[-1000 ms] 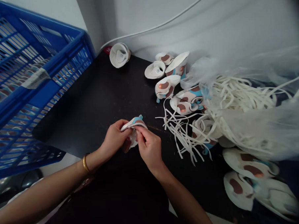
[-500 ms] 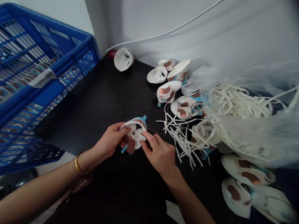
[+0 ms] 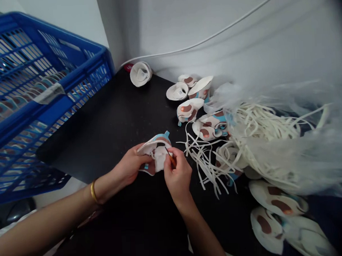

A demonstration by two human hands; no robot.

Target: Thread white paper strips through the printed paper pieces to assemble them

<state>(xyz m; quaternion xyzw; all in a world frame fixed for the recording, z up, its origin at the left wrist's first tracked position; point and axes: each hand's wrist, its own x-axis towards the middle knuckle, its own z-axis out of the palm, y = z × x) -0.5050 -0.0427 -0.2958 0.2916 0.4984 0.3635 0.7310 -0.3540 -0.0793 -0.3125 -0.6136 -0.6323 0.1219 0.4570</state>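
Observation:
My left hand (image 3: 132, 164) grips a small shoe upper (image 3: 161, 158) in white, brown and blue, thumb inside its opening. The opening faces me and shows pale lining. Closed around a thin tool with an orange handle (image 3: 173, 161), my right hand (image 3: 178, 172) is at the right side of the upper. The tool's dark, slender shaft points up and left over the opening; its exact kind is unclear. To the right, loose white laces (image 3: 206, 160) lie in a tangle near another upper (image 3: 212, 125).
A blue crate (image 3: 95, 57) at the left holds a row of similar uppers. Stacked uppers (image 3: 140, 74) stand at the black table's (image 3: 103, 134) far corner. A clear plastic bag (image 3: 297, 156) of white laces lies at right, with more uppers (image 3: 267, 229) below it.
My right hand has turned more upright, and the orange-handled tool now shows in its fingers. The upper has tilted slightly in my left hand. The whole view has shifted a little.

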